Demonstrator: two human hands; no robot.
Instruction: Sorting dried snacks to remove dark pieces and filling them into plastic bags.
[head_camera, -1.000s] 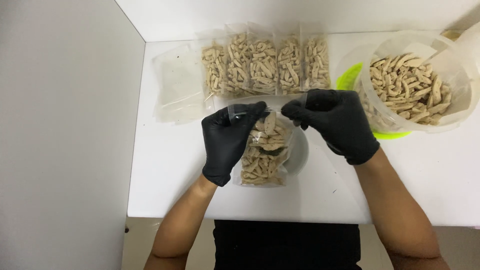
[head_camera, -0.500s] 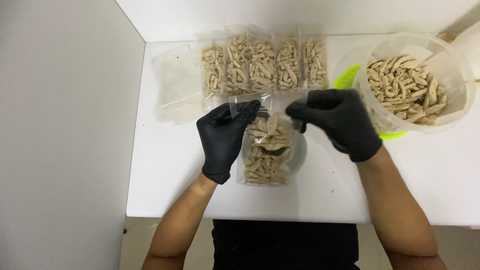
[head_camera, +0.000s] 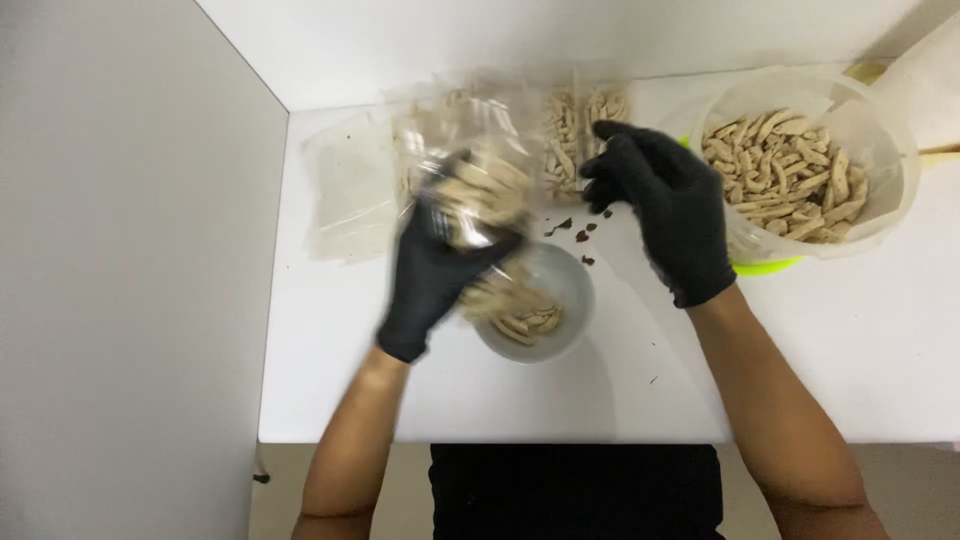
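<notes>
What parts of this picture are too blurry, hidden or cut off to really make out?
Head view only:
- The filled bag in the left hand is smeared by motion; whether its top is sealed cannot be told.
- The left hand's fingers blur into the bag, so its grip is unclear.
- The row of packed bags is partly hidden behind the blurred bag.
- The dark specks near the right hand are too small to identify.
- The tub covers most of the green lid.

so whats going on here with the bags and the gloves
A person in black gloves works at a white table. The left hand lifts a clear bag of beige snack sticks, blurred, above a small bowl. The right hand hovers free beside the big tub of sticks. Filled bags lie behind.
</notes>
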